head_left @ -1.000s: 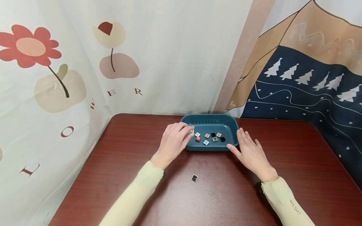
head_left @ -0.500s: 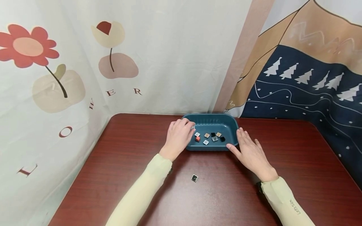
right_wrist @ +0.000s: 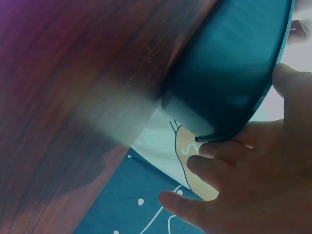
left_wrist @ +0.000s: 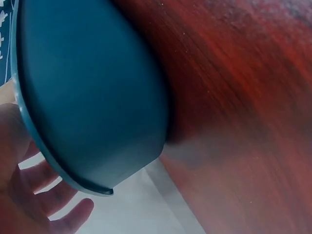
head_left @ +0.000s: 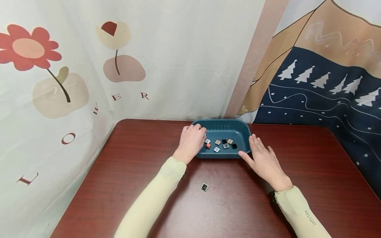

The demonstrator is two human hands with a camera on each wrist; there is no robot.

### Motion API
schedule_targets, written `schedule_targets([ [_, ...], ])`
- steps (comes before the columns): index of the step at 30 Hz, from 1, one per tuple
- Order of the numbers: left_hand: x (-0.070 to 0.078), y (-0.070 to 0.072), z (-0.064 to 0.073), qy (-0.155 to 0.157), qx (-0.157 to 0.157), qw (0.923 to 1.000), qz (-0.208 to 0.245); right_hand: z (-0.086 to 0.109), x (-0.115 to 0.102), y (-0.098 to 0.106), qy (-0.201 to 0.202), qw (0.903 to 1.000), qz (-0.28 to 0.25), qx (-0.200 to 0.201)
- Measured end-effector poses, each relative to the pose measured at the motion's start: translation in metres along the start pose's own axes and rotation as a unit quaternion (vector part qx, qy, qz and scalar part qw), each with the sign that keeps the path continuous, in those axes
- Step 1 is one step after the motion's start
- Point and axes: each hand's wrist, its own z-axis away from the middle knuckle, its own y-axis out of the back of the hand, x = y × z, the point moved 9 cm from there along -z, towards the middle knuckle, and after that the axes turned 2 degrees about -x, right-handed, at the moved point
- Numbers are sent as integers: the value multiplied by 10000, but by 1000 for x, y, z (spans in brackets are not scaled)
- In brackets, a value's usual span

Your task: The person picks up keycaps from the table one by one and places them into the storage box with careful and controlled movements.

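Note:
A dark teal plastic basin (head_left: 227,155) stands at the back of the table. Over its left rim, my left hand (head_left: 191,140) curls its fingers down, and a sliver of a white keycap shows at the fingertips; the rest is hidden. In the left wrist view the basin's outer wall (left_wrist: 97,97) fills the middle, beside the fingers. Several keycaps lie inside, among them a red one (head_left: 208,145), a white one (head_left: 216,149) and a black one (head_left: 234,146). My right hand (head_left: 265,162) rests against the right rim, fingers extended, thumb at the front corner.
A single dark keycap with a pale edge (head_left: 204,187) lies on the red-brown wooden table (head_left: 232,205), nearer the front. Behind the table hang a white curtain with flower prints (head_left: 178,59) and a navy tree-print cloth (head_left: 321,102).
My left hand has shifted right and slightly back along the basin's left rim, turning so its knuckles hide most of the white keycap. My right hand stays at the right rim.

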Motion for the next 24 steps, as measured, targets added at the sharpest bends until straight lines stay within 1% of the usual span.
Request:
schedule_targets([
  [9, -4, -9, -1, 32, -53, 9994, -338, 0, 0, 0, 12, 10000, 0, 18],
  [20, -8, -18, -5, 217, -492, 9979, -359, 0, 1, 0, -11, 10000, 4, 37],
  [22, -9, -17, -4, 210, -458, 9981, -357, 0, 1, 0, -6, 10000, -2, 33],
  [24, -8, -14, -3, 181, -349, 9987, -313, 0, 0, 0, -2, 10000, -4, 34],
])
